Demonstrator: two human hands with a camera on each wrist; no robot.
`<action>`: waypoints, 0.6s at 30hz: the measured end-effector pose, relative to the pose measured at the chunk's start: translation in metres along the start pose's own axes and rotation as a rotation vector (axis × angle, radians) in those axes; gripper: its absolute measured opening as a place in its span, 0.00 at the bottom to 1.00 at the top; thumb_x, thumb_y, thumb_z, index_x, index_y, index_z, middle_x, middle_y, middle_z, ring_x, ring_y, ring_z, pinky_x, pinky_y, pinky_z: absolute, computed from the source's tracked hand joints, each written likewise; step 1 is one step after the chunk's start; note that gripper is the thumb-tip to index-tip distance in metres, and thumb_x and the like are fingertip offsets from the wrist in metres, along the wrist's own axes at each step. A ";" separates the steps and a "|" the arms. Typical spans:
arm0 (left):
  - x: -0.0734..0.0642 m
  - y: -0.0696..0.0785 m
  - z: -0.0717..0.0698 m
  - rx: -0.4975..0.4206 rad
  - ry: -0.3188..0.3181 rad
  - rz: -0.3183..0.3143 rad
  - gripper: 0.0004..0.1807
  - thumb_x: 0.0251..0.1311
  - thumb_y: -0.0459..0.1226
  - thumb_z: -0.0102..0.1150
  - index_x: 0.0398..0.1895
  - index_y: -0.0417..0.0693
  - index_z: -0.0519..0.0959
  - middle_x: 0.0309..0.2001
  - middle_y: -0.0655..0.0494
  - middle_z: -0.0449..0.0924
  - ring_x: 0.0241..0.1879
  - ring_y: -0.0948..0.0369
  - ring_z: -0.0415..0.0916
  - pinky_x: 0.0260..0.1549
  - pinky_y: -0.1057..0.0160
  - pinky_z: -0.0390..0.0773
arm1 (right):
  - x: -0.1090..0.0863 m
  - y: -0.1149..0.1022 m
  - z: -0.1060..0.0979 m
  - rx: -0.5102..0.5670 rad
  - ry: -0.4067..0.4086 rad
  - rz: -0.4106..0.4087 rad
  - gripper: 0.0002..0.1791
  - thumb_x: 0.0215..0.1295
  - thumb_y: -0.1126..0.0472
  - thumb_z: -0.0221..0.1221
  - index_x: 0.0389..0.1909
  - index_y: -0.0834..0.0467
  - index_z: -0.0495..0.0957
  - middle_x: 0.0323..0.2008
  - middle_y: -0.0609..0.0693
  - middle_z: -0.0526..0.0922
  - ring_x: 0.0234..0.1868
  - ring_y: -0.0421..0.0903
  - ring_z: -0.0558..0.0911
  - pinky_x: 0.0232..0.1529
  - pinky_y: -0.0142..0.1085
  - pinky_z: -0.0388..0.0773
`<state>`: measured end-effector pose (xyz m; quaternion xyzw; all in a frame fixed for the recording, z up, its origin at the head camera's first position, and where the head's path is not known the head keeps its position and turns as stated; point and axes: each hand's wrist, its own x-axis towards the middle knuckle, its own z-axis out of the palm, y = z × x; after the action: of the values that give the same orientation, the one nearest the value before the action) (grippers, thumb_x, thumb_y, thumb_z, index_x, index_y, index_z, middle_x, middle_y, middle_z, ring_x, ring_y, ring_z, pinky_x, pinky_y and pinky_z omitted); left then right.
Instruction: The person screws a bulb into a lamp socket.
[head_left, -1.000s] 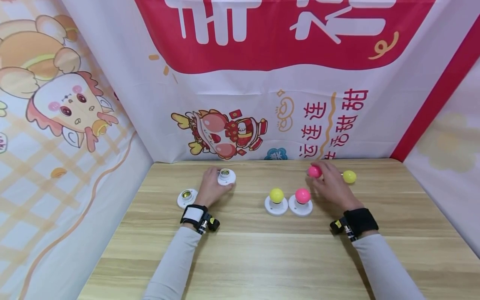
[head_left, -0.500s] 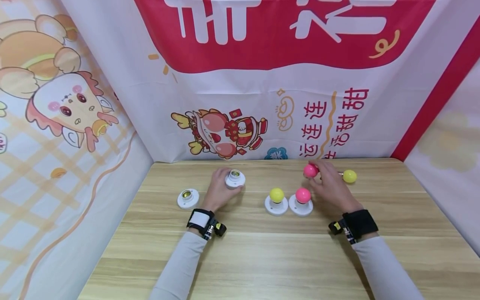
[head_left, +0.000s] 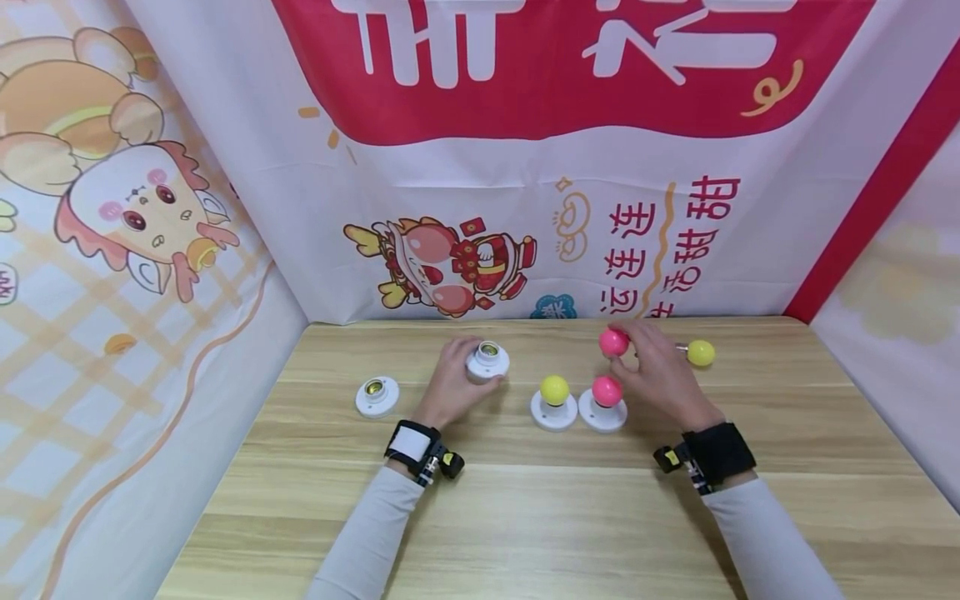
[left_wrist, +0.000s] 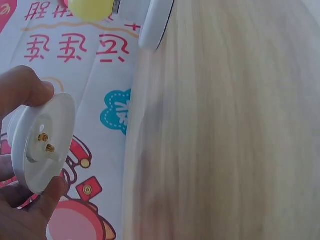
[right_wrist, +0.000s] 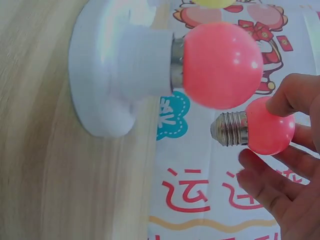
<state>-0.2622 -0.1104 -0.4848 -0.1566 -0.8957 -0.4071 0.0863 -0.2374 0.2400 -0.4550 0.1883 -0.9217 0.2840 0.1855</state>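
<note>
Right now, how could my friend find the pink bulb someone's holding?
Over the wooden table, look near the back edge, right of the middle, for the person's right grip. It holds a round pink bulb. Unlike the other pink bulb, standing in a white base, this one shows its metal screw end.

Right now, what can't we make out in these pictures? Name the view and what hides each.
Head view: part of the metal cap of the lying yellow bulb, behind the right hand.
Head view: details inside the held socket in the left hand, too small.
Left wrist view: part of the mounted yellow bulb, cut off by the upper edge.
Right wrist view: the lower end of the mounted pink bulb, hidden inside its white base.
</note>
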 end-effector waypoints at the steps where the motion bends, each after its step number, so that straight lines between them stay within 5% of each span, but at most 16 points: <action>1: 0.000 0.001 0.001 -0.003 0.000 0.007 0.43 0.52 0.40 0.82 0.71 0.38 0.74 0.69 0.42 0.73 0.70 0.44 0.70 0.73 0.39 0.72 | 0.000 -0.001 0.000 0.001 0.001 -0.006 0.33 0.68 0.66 0.68 0.72 0.62 0.71 0.66 0.61 0.79 0.62 0.57 0.80 0.60 0.57 0.85; 5: -0.001 0.007 0.005 -0.006 -0.011 0.014 0.42 0.53 0.40 0.82 0.71 0.40 0.74 0.70 0.43 0.73 0.70 0.45 0.70 0.73 0.39 0.72 | 0.000 -0.007 -0.001 0.018 0.006 -0.032 0.34 0.68 0.66 0.68 0.74 0.61 0.71 0.67 0.61 0.78 0.55 0.54 0.81 0.48 0.52 0.89; 12: -0.003 0.019 0.009 -0.004 -0.033 0.056 0.42 0.52 0.40 0.83 0.71 0.41 0.75 0.72 0.42 0.72 0.71 0.45 0.69 0.73 0.39 0.73 | 0.001 -0.018 -0.004 0.007 0.017 -0.069 0.30 0.68 0.64 0.70 0.71 0.56 0.77 0.68 0.60 0.78 0.66 0.59 0.79 0.64 0.59 0.83; 18: -0.004 0.027 0.014 -0.009 -0.049 0.119 0.42 0.51 0.39 0.83 0.71 0.42 0.75 0.72 0.43 0.72 0.72 0.46 0.69 0.72 0.39 0.74 | 0.002 -0.023 -0.004 0.002 0.028 -0.073 0.31 0.67 0.64 0.70 0.71 0.55 0.77 0.68 0.58 0.77 0.59 0.54 0.81 0.54 0.51 0.89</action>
<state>-0.2493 -0.0838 -0.4763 -0.2196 -0.8848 -0.4014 0.0878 -0.2275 0.2238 -0.4408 0.2180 -0.9112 0.2807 0.2084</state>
